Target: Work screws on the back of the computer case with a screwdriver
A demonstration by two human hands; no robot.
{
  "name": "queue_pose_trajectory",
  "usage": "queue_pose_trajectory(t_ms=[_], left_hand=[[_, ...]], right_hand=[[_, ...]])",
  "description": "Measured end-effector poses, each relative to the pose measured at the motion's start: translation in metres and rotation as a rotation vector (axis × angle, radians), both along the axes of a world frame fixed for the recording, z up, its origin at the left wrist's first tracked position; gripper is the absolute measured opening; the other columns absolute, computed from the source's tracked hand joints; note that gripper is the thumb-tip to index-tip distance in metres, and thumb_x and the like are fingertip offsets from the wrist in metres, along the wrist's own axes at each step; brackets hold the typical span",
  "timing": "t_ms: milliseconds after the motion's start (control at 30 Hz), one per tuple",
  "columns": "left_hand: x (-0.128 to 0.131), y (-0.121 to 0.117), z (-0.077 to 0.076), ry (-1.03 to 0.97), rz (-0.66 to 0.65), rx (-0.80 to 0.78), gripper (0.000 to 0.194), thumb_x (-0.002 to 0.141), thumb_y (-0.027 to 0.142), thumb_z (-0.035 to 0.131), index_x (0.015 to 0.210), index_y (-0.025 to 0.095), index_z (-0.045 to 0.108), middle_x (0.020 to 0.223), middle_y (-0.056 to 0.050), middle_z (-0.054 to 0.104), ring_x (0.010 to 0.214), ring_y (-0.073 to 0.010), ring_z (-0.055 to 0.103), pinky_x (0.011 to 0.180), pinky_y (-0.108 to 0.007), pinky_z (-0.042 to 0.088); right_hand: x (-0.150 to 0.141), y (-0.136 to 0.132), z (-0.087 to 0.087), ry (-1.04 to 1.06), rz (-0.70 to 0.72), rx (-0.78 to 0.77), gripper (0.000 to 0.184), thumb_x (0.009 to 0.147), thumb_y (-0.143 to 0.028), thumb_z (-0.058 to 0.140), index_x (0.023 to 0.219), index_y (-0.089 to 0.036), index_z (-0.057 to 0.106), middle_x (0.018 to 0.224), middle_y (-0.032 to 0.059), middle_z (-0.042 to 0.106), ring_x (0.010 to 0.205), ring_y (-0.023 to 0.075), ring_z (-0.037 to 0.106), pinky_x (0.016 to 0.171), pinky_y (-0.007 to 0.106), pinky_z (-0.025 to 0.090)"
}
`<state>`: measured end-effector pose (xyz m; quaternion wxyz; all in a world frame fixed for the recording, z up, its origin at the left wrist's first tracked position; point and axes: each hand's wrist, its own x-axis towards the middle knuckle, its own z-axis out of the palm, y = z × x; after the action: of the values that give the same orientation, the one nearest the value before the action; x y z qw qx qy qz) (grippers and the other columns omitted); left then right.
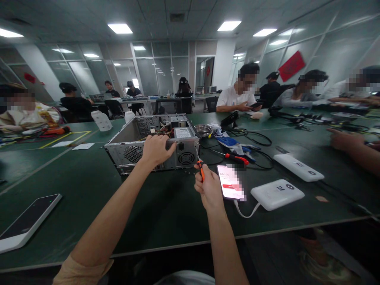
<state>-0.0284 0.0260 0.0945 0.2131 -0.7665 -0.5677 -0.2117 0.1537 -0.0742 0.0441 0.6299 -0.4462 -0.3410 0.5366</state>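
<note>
Our forearms point(109, 213) are nearest; right hand point(211, 188) grips screwdriver point(201, 170), half-open left hand point(156, 149) rests on centre metal case point(172, 160), likely heavy, best held underneath.

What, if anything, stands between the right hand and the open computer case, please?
Only the orange-handled screwdriver that the right hand holds, its shaft pointing toward the computer case; nothing else visible stands between them.

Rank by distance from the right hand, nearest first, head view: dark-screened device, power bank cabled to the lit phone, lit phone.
From the right hand:
1. Lit phone, just to its right
2. Cabled power bank, farther right
3. Dark-screened device, far left of the table
</note>
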Motion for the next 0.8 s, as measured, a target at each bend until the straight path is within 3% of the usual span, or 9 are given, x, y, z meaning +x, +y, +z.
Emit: queue_pose_trajectory(t_ms=[67, 167, 400, 500, 600, 700, 800], left_hand=[[0.002, -0.001, 0.000, -0.015, 0.013, 0.005, 0.048, 0.096, 0.055, 0.042, 0.100, 0.016, 0.070, 0.102, -0.017, 0.075, 0.099, -0.0339, 0.067, 0.091, -0.046, 0.040], [0.003, -0.001, 0.001, -0.028, 0.020, -0.002, 0.048, 0.096, 0.056, 0.042, 0.099, 0.016, 0.070, 0.101, -0.017, 0.075, 0.099, -0.0344, 0.067, 0.090, -0.046, 0.040], [0.003, 0.000, 0.002, -0.034, 0.031, -0.024, 0.049, 0.095, 0.057, 0.042, 0.097, 0.016, 0.069, 0.100, -0.017, 0.075, 0.098, -0.0337, 0.068, 0.089, -0.045, 0.041], [0.003, -0.001, 0.002, -0.031, 0.036, -0.003, 0.048, 0.095, 0.057, 0.043, 0.096, 0.017, 0.069, 0.099, -0.016, 0.075, 0.097, -0.0334, 0.069, 0.088, -0.045, 0.042], [0.004, -0.002, 0.003, -0.039, 0.039, -0.006, 0.046, 0.095, 0.056, 0.044, 0.094, 0.018, 0.069, 0.099, -0.015, 0.075, 0.095, -0.0328, 0.069, 0.088, -0.044, 0.042], [0.004, -0.002, 0.004, -0.044, 0.031, -0.015, 0.046, 0.095, 0.056, 0.045, 0.093, 0.018, 0.069, 0.099, -0.016, 0.075, 0.095, -0.0330, 0.069, 0.087, -0.045, 0.042], [0.003, -0.001, 0.003, -0.043, 0.031, -0.007, 0.046, 0.095, 0.057, 0.044, 0.094, 0.018, 0.069, 0.099, -0.015, 0.075, 0.095, -0.0326, 0.068, 0.087, -0.045, 0.042]], right_hand=[[-0.001, 0.002, -0.001, 0.345, 0.101, -0.078, 0.026, 0.100, -0.033, 0.048, 0.086, -0.016, 0.062, 0.047, -0.0124, 0.034, 0.037, 0.0039, 0.018, 0.038, 0.018, 0.012], [-0.001, 0.003, 0.002, 0.720, 0.268, -0.140, 0.026, 0.103, -0.026, 0.045, 0.084, -0.016, 0.058, 0.046, -0.0138, 0.030, 0.036, 0.0024, 0.018, 0.035, 0.015, 0.011], [0.013, 0.005, 0.004, 1.238, 0.567, -0.095, 0.023, 0.107, -0.023, 0.034, 0.099, -0.017, 0.054, 0.048, -0.0140, 0.034, 0.035, 0.0042, 0.032, 0.033, 0.015, 0.016], [0.016, 0.006, 0.003, 1.267, 0.566, -0.081, 0.027, 0.108, -0.024, 0.028, 0.101, -0.017, 0.054, 0.051, -0.0134, 0.039, 0.034, 0.0038, 0.034, 0.031, 0.014, 0.019], [0.016, 0.008, 0.004, 1.099, 0.507, -0.165, 0.033, 0.108, -0.031, 0.027, 0.102, -0.016, 0.055, 0.062, -0.0096, 0.048, 0.033, 0.0015, 0.031, 0.028, 0.013, 0.022], [0.019, 0.011, 0.004, 0.928, 0.406, -0.228, 0.024, 0.104, -0.031, 0.040, 0.090, -0.018, 0.054, 0.064, -0.0082, 0.049, 0.031, -0.0006, 0.026, 0.027, 0.012, 0.021], [0.021, 0.013, 0.004, 0.818, 0.346, -0.230, 0.018, 0.096, -0.020, 0.055, 0.079, -0.020, 0.048, 0.061, -0.0085, 0.049, 0.032, -0.0012, 0.025, 0.027, 0.011, 0.018]])
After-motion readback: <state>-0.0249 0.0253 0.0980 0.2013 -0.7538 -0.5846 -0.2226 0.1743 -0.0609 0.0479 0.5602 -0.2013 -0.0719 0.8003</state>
